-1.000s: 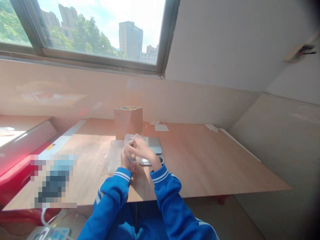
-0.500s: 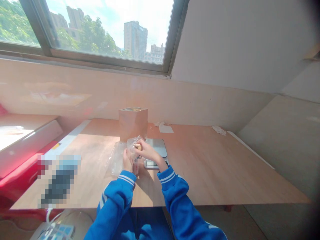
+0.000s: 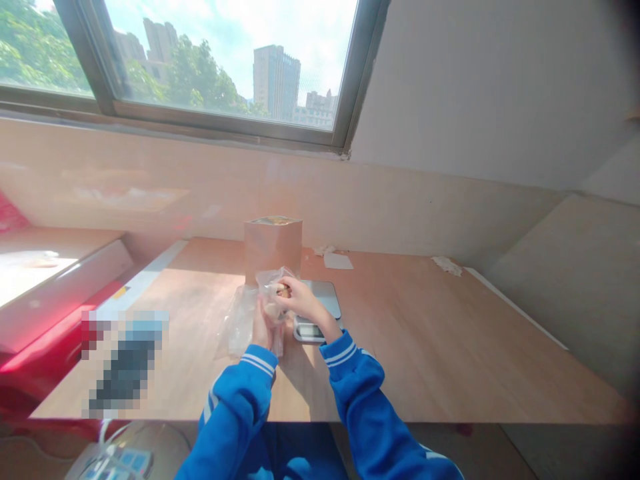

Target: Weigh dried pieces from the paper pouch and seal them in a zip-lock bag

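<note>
My left hand grips a transparent plastic bag low down, with the film bunched around its fingers. My right hand reaches across from the right and pinches the bag's upper part. A small tan piece shows through the film at my right fingertips, but its exact kind is hidden. Just behind my hands stands a brown kraft paper box. A digital kitchen scale sits beside my right wrist, with its display end nearly touching that wrist's sleeve.
The hands work over a light wooden table, with paper scraps and a crumpled tissue at its back. A pixelated patch covers the table's left part. A red surface lies beyond the left edge.
The whole scene has drifted right in view as my head turned. My hands stay together on the bag, and the tan piece sits a little lower among my right fingers.
</note>
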A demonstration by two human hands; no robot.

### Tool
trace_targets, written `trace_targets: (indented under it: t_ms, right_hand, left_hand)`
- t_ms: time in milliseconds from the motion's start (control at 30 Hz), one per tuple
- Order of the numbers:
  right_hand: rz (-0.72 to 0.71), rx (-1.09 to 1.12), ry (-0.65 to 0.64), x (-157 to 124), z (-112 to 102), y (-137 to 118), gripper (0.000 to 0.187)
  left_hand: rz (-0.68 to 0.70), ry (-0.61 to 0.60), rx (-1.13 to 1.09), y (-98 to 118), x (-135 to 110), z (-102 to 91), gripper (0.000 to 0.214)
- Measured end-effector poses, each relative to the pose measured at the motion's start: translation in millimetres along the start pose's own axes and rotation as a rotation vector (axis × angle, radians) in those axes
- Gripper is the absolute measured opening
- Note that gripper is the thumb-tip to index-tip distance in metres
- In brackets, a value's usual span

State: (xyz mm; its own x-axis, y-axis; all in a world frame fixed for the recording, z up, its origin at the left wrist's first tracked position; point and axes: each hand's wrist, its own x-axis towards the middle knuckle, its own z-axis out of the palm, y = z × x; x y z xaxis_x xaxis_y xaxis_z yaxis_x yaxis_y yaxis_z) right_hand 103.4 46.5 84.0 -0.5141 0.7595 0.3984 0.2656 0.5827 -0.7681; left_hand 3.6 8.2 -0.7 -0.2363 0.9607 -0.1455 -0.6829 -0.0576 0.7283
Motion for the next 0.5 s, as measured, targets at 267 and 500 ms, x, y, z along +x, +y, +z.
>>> trace_targets:
  t_ms: [267, 500]
  right_hand:
    - [0.107, 0.008, 0.056, 0.6, 0.6, -8.6, 0.005]
    - [0.250, 0.044, 0.045, 5.3, -11.0, -25.7, 0.015]
  left_hand:
    - [-0.055, 0.002, 0.022, 3.5, -6.3, 7.4, 0.053]
    - [-0.106, 0.007, -0.050, 8.8, -11.3, 11.5, 0.041]
